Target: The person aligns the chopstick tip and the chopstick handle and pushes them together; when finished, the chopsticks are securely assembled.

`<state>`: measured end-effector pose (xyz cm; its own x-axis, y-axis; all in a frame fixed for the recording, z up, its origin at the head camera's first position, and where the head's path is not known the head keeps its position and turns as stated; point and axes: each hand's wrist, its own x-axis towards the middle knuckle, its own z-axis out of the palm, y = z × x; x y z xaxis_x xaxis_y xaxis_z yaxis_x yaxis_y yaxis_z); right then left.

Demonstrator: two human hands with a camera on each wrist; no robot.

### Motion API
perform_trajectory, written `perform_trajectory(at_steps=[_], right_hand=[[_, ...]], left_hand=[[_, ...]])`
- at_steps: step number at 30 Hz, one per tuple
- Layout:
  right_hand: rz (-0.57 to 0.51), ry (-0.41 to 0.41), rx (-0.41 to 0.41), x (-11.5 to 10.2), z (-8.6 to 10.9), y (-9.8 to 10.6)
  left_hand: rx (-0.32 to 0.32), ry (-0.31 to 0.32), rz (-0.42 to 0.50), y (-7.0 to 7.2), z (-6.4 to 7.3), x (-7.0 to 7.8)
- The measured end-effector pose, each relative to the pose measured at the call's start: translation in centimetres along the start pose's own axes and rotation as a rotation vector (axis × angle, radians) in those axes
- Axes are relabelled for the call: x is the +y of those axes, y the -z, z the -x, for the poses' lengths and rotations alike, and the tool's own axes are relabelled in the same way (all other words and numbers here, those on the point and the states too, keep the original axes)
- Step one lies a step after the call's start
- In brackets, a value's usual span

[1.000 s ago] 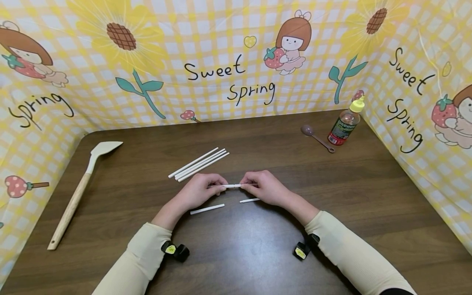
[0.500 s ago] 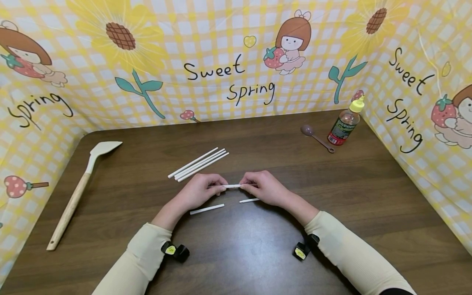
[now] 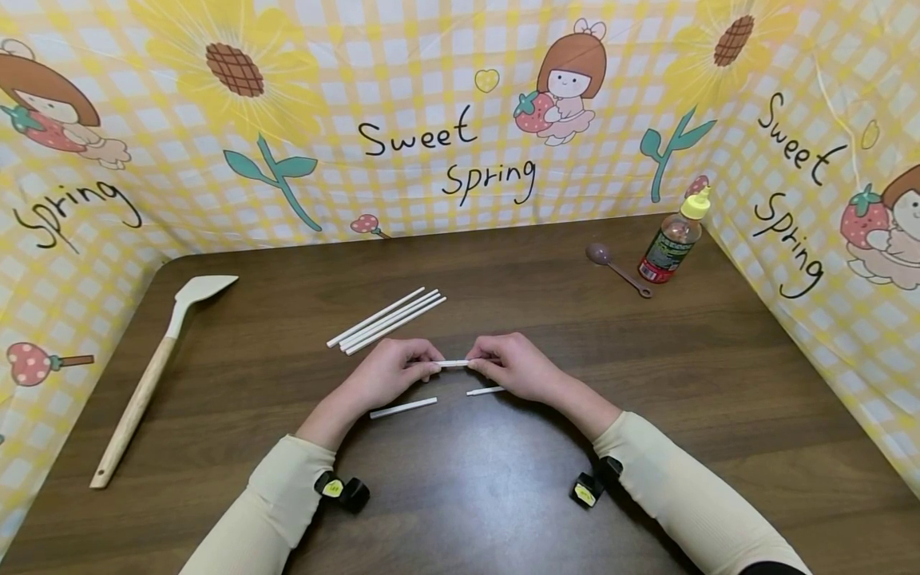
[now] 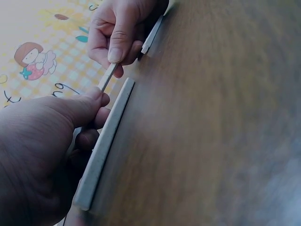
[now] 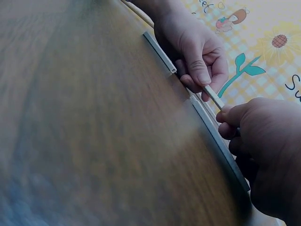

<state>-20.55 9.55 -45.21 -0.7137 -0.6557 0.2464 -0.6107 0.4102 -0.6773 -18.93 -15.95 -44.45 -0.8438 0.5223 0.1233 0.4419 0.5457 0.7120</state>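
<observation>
Between both hands a thin white stick (image 3: 454, 363) is held level, just above the table. My left hand (image 3: 391, 373) pinches its left end between thumb and fingers. At the other end, my right hand (image 3: 519, 367) pinches it the same way; the fingers cover both ends. A short white stick (image 3: 404, 408) lies on the table below the left hand, its whole length showing in the left wrist view. Under the right hand lies another short stick (image 3: 485, 391), partly hidden; the right wrist view shows its narrower tip (image 5: 192, 98).
Several longer white sticks (image 3: 388, 321) lie side by side behind the left hand. A spatula (image 3: 154, 375) with a wooden handle lies at the left. At the back right are a purple-brown spoon (image 3: 618, 270) and a yellow-capped bottle (image 3: 671, 243). Patterned cloth (image 3: 417, 72) encloses the table's far sides.
A seam visible in the held stick a second ago has closed up in the head view. Both hands stay almost still, and the loose sticks have not moved.
</observation>
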Motion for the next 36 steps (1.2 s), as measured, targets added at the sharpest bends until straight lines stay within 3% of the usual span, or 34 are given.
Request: perform_trajectory(at_steps=[25, 36], right_hand=[[0.029, 0.026, 0.007, 0.08, 0.05, -0.11], [0.019, 0.000, 0.011, 0.04, 0.05, -0.18]], left_hand=[[0.033, -0.029, -0.041, -0.20, 0.00, 0.17], [0.029, -0.003, -0.019, -0.35, -0.07, 0.37]])
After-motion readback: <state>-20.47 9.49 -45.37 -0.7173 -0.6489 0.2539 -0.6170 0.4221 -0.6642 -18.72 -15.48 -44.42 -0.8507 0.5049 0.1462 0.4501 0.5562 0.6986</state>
